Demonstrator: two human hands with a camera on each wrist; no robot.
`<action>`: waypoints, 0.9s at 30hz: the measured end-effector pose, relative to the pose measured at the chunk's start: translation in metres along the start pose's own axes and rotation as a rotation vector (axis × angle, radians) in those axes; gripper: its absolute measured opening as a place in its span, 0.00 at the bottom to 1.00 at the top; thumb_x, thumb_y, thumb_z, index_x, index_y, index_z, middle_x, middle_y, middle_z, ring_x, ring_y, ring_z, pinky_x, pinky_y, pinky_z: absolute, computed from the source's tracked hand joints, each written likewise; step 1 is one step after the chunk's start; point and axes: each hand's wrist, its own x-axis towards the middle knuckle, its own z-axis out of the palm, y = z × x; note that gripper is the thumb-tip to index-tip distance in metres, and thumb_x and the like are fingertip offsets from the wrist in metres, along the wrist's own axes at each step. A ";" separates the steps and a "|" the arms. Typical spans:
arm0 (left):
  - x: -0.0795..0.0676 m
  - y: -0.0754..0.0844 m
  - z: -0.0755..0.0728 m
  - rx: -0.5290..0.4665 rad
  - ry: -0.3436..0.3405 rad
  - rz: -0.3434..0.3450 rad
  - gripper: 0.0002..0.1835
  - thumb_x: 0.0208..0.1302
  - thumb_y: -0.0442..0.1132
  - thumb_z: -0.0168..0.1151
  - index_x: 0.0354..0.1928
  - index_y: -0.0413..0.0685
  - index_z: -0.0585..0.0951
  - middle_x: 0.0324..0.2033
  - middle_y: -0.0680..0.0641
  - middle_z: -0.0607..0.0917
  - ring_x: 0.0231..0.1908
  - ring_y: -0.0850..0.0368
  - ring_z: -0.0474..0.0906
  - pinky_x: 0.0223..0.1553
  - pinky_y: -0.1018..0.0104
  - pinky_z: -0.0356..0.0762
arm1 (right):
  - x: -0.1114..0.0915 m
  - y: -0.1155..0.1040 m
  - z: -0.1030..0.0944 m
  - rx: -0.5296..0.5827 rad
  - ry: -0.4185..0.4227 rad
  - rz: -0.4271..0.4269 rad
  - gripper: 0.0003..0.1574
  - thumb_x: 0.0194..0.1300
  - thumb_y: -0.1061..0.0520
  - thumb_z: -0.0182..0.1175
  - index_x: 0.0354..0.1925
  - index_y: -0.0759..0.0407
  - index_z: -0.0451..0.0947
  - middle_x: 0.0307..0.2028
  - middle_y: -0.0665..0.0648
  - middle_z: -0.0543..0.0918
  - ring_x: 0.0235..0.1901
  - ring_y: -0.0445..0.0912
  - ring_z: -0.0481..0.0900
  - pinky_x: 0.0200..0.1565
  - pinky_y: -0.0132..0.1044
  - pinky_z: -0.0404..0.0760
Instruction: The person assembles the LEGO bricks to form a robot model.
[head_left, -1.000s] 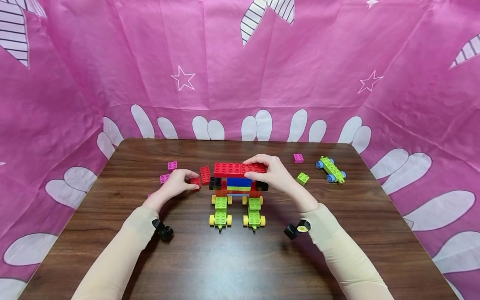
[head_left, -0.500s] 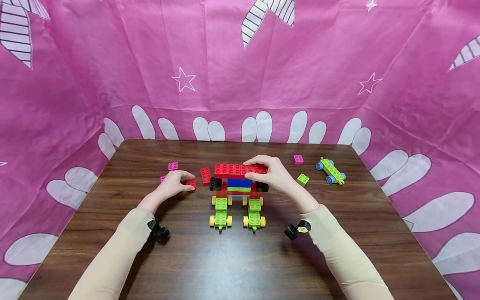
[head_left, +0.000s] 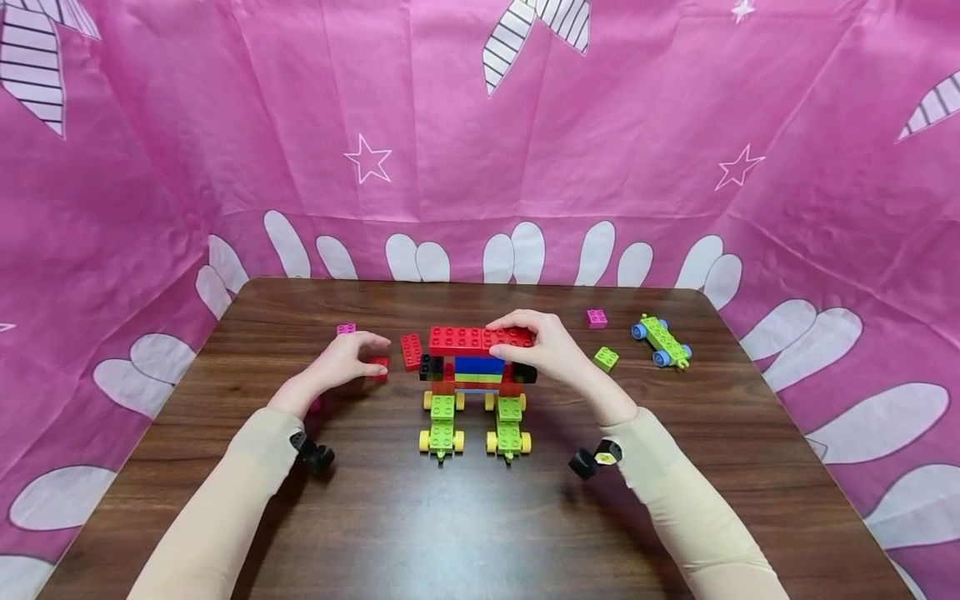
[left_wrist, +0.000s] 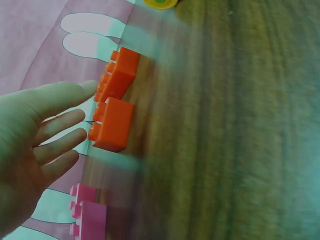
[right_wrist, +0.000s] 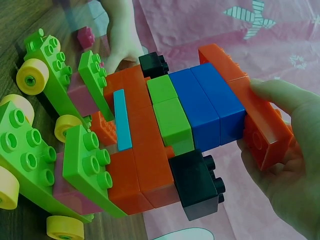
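I have the right hand (head_left: 547,346) grasping the red top row (head_left: 459,339) of the block model (head_left: 480,367), thumb on one side and fingers on the other. The model stands upright on its yellow wheels (head_left: 424,441), around the middle of the desk (head_left: 480,517). The left hand (head_left: 345,362) is released, its fingers loosely extended around the small red brick (head_left: 380,368), which lies left of the model, closer to the desk's far edge than its near one. From these angles I can't be certain whether a fingertip touches that brick.

To pick it up well, I'd bring thumb and fingers onto opposite side walls, leaving studs and underside free. The long red brick (head_left: 411,352) sits just beside it towards the model, so I'd pinch narrowly and lift straight up rather than drag. Meanwhile I'd keep the right hand's hold light and steady: I judge that a sideways tug could roll the wheels or pry the top row loose.
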 end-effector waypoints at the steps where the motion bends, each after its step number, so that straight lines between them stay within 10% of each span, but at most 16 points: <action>1: 0.002 0.001 0.000 -0.002 0.000 0.008 0.26 0.57 0.33 0.69 0.57 0.32 0.76 0.54 0.34 0.80 0.57 0.39 0.75 0.59 0.45 0.71 | -0.001 -0.005 -0.001 0.000 -0.003 0.000 0.19 0.58 0.62 0.68 0.49 0.63 0.82 0.46 0.61 0.84 0.40 0.48 0.78 0.43 0.38 0.78; 15: 0.033 0.010 0.006 0.082 -0.029 0.138 0.32 0.51 0.35 0.73 0.60 0.35 0.74 0.58 0.36 0.77 0.61 0.40 0.69 0.64 0.44 0.64 | -0.005 -0.021 -0.004 -0.003 -0.009 0.004 0.18 0.58 0.62 0.67 0.48 0.64 0.82 0.45 0.61 0.84 0.40 0.48 0.78 0.44 0.38 0.79; 27: 0.046 0.008 0.013 0.065 -0.122 0.199 0.31 0.52 0.39 0.74 0.58 0.39 0.76 0.60 0.37 0.76 0.62 0.38 0.67 0.64 0.42 0.63 | 0.003 0.018 0.002 0.020 0.002 -0.026 0.19 0.57 0.56 0.70 0.49 0.56 0.83 0.45 0.55 0.85 0.40 0.45 0.79 0.43 0.37 0.79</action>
